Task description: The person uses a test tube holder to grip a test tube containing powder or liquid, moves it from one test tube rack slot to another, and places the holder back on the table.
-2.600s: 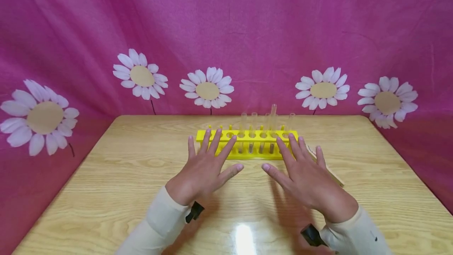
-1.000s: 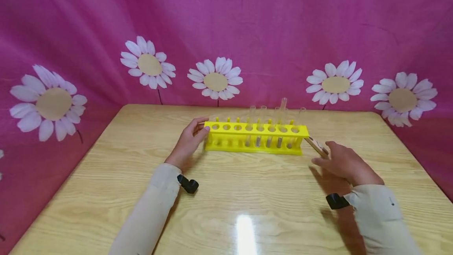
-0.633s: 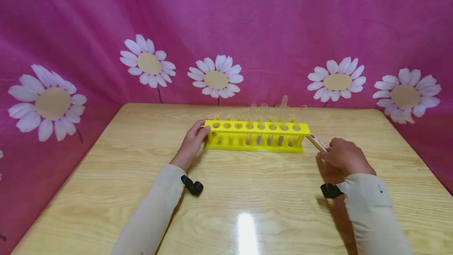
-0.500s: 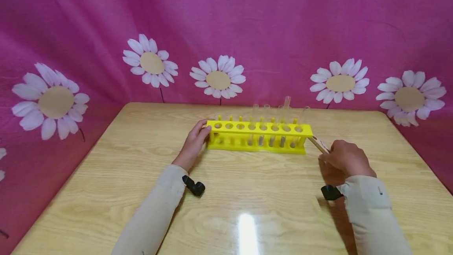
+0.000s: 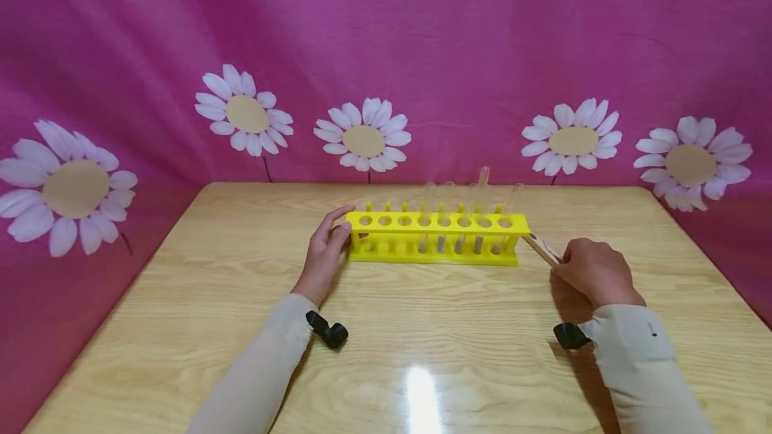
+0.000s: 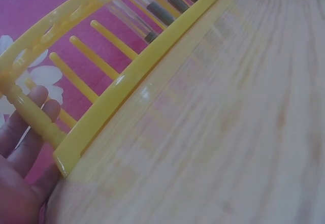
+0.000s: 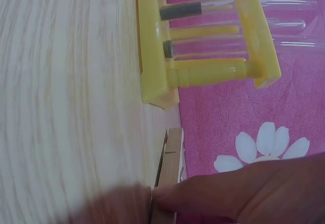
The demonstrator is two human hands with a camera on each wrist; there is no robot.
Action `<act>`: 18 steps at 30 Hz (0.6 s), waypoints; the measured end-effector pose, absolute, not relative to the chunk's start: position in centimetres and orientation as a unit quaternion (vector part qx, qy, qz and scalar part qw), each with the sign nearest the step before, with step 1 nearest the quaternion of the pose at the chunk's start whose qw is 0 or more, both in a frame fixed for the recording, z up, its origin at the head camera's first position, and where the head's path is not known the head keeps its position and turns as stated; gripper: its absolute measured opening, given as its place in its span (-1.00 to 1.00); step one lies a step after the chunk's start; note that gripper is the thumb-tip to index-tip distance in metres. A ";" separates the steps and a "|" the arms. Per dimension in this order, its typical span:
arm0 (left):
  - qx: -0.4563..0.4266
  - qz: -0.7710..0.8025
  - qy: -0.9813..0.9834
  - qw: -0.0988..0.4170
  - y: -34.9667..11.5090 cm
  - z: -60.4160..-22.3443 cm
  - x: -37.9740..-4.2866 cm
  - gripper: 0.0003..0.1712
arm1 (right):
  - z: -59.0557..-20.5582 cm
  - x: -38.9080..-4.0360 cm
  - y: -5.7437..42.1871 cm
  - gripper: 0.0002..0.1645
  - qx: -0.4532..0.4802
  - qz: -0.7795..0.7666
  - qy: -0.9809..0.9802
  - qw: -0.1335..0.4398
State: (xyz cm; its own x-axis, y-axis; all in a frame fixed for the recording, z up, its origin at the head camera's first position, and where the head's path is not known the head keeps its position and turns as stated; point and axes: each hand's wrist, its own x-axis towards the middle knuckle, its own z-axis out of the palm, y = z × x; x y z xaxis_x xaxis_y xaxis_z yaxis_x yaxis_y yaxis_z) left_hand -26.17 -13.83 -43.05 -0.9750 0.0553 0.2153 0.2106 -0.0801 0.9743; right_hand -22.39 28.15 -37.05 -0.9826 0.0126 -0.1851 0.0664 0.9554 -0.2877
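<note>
A yellow test tube rack stands upright on the table, with several clear test tubes in its right part. Dark grey matter sits low in some tubes, plain in the left wrist view as a dark plug. My left hand holds the rack's left end, thumb in front and fingers behind the end post. Right of the rack, a wooden test tube clamp lies slanted, its near end in my right hand. The right wrist view shows the clamp pinched near the table.
The rack's left holes hold no tubes, and thin pegs rise behind them. One tube stands higher than the others. A magenta cloth with daisies hangs around the wooden table.
Both hands were spread over the rack at first. The left has since moved onto the rack's left end, and the right has reached the clamp and gripped it. The rack looks unmoved.
</note>
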 end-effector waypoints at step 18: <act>-0.097 -0.734 -0.671 0.031 -13.9 -42.0 -25.5 -0.55 | -37.5 -22.3 28.4 -0.63 0.037 -0.138 0.988 0.065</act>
